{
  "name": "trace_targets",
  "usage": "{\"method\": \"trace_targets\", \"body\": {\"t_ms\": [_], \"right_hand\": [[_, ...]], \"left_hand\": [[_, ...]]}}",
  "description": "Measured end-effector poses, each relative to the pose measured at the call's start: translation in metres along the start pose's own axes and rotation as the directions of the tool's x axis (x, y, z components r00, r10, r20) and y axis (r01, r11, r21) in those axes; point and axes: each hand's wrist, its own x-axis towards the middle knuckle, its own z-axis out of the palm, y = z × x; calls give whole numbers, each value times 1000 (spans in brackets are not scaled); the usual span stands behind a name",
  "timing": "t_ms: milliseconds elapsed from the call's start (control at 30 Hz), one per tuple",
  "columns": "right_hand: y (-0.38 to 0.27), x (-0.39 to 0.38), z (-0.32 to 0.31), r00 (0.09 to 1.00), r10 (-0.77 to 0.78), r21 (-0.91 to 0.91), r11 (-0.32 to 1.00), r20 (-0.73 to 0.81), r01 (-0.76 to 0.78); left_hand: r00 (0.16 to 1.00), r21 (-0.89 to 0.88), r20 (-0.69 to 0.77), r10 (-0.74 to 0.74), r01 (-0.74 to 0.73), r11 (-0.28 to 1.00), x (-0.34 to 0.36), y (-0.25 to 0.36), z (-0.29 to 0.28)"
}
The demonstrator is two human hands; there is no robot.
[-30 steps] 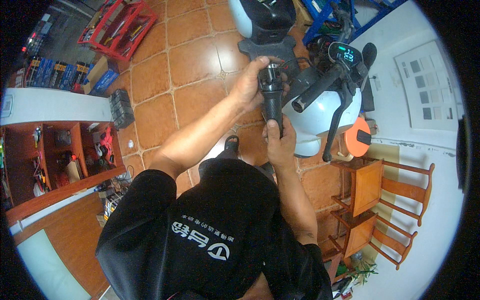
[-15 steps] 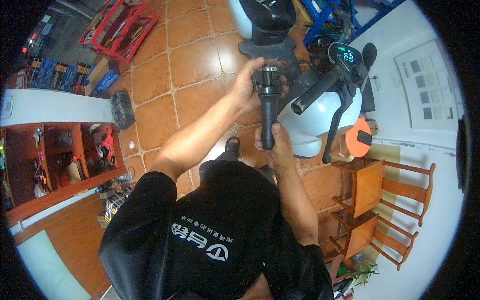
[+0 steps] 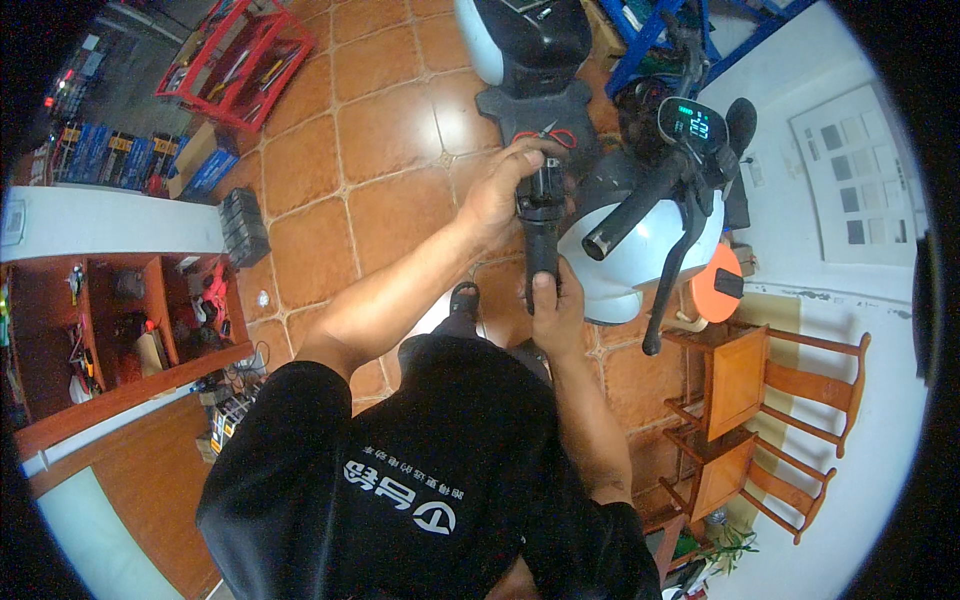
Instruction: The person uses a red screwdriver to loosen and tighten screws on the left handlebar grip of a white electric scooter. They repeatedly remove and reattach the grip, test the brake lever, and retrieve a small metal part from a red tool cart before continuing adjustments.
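A black throttle grip (image 3: 542, 240) with a switch housing at its far end is held out in front of me, off the handlebar. My left hand (image 3: 496, 198) is closed around the housing end, thumb across its top. Lower down, my right hand (image 3: 561, 308) grips the ribbed rubber sleeve, with the thumb along it. Red wire (image 3: 560, 134) loops just beyond the housing. Right beside it is the white electric scooter (image 3: 632, 235), whose bare handlebar end (image 3: 625, 220) points toward me. A brake lever (image 3: 676, 262) and a lit round display (image 3: 693, 124) sit on that bar.
Behind the scooter stands a blue metal rack (image 3: 650, 50). Two wooden chairs (image 3: 735, 385) and an orange round stool (image 3: 715, 280) are along the right wall. At left are a red tool cart (image 3: 240, 65), a black battery (image 3: 243, 222) and a wooden shelf unit (image 3: 130, 372).
The throttle grip has shifted slightly right and toward me and turned a little in my hands. The red wire now shows beyond it. My right hand has slid a bit lower.
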Motion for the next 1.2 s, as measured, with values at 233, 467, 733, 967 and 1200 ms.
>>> {"method": "trace_targets", "body": {"t_ms": [233,467,733,967,1200], "right_hand": [[-1,0,3,984,-156,-254,959,-91,129],[-4,2,-6,964,188,394,885,186,-249],[-12,17,-6,961,181,359,900,207,-247],[6,36,-6,989,97,35,994,107,-102],[10,42,3,993,86,59,994,86,-92]], "left_hand": [[999,41,-29,45,-44,998,-5,-1,6],[989,-128,137,63,-45,991,1,-2,-1],[962,-162,268,46,-2,987,5,-7,-11],[947,1,311,75,-80,997,9,1,-16],[950,33,306,67,-81,996,12,6,-25]]}}
